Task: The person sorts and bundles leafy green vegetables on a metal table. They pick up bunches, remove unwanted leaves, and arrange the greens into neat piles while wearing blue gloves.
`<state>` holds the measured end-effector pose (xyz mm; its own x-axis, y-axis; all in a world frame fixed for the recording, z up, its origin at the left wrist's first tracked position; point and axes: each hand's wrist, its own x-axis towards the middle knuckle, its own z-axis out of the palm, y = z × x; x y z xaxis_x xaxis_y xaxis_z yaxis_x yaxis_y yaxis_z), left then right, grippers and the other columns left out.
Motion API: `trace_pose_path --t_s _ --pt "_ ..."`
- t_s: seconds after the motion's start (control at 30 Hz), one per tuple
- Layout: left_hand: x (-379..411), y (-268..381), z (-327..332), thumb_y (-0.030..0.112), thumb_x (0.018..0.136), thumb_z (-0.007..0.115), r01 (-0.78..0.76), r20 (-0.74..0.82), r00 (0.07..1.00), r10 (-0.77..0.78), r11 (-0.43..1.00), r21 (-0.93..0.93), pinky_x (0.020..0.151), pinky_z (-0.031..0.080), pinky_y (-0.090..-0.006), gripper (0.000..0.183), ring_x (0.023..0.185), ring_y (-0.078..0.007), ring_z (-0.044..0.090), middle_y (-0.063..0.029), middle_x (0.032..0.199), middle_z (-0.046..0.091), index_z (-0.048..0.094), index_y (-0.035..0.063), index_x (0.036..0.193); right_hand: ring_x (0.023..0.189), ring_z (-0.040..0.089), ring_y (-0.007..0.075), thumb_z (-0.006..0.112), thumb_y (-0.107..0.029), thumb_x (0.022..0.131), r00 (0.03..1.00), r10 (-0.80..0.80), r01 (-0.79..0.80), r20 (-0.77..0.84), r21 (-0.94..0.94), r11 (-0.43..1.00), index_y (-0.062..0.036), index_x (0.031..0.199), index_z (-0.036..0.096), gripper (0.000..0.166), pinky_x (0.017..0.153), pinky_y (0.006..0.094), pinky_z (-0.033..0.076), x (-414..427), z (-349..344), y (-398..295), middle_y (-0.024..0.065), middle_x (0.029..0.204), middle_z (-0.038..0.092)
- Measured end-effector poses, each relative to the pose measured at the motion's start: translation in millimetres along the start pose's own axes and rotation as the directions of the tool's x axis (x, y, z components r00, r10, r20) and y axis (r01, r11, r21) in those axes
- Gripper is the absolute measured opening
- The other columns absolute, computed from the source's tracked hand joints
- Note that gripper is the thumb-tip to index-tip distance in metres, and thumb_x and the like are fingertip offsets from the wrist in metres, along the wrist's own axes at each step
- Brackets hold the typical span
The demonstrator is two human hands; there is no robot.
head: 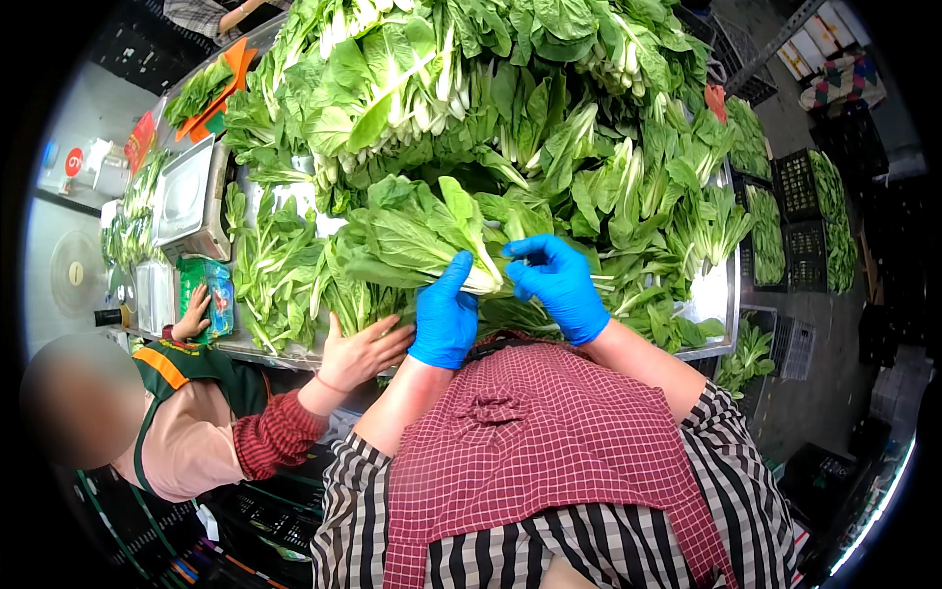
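Observation:
Both of my hands wear blue gloves. My left hand (447, 316) grips a head of leafy greens (419, 235) near its pale stem end, thumb on top, with the leaves pointing up and left. Just right of that stem end is my right hand (557, 286), its fingers bent and thumb apart from the forefinger; no vegetable shows clearly between them. Behind both hands rises a large heap of leafy greens with white stems (412, 96), and loose greens (625, 199) lie to the right.
A co-worker's bare hand (368, 350) is close to my left wrist, the other on a green and blue package (213, 294). A metal scale (188, 191) stands at the left. The metal table's edge (728, 324) runs at right, beyond it crates of greens (802, 184).

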<state>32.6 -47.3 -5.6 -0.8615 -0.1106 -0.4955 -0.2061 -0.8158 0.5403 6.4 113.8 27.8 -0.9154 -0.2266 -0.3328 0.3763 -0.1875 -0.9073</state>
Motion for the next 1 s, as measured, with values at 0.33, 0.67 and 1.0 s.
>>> trace_pose_path --t_s 0.33,0.67,1.0 --pt "-3.7 -3.8 -1.0 0.004 0.089 0.059 -0.018 0.126 0.992 0.007 0.996 0.09 0.093 0.048 -0.0385 0.041 0.107 -0.0246 0.059 -0.013 0.118 0.059 0.047 -0.0014 0.128 0.063 0.061 0.0106 0.07 -0.016 0.086 0.988 0.134 -0.137 0.071 0.037 0.99 -0.002 0.097 0.062 0.02 0.055 0.0247 0.05 -2.1 -4.4 7.9 0.0053 0.077 0.064" --pt "2.2 3.7 -8.6 0.012 0.091 0.06 0.072 0.059 0.996 -0.063 0.985 -0.159 0.094 0.049 -0.0442 0.035 0.099 -0.0251 0.061 -0.0129 0.111 0.061 0.052 -0.0019 0.122 0.062 0.062 0.0141 0.065 -0.014 0.089 0.974 0.215 -0.193 -0.066 0.243 0.951 -0.0042 0.087 0.056 0.014 0.055 0.0249 0.05 2.9 -12.6 15.6 0.0083 0.077 0.064" --pt "-23.5 23.3 -19.2 -0.003 0.077 0.071 -0.154 0.125 0.987 0.098 0.788 0.597 0.086 0.05 -0.0318 0.047 0.098 -0.0184 0.062 -0.0102 0.111 0.063 0.054 -0.0019 0.12 0.059 0.064 0.0141 0.068 -0.034 0.086 0.929 0.317 -0.048 0.194 -0.782 0.621 -0.007 0.12 0.062 0.044 0.057 0.0286 0.053 19.0 -71.4 -68.3 0.0134 0.088 0.07"
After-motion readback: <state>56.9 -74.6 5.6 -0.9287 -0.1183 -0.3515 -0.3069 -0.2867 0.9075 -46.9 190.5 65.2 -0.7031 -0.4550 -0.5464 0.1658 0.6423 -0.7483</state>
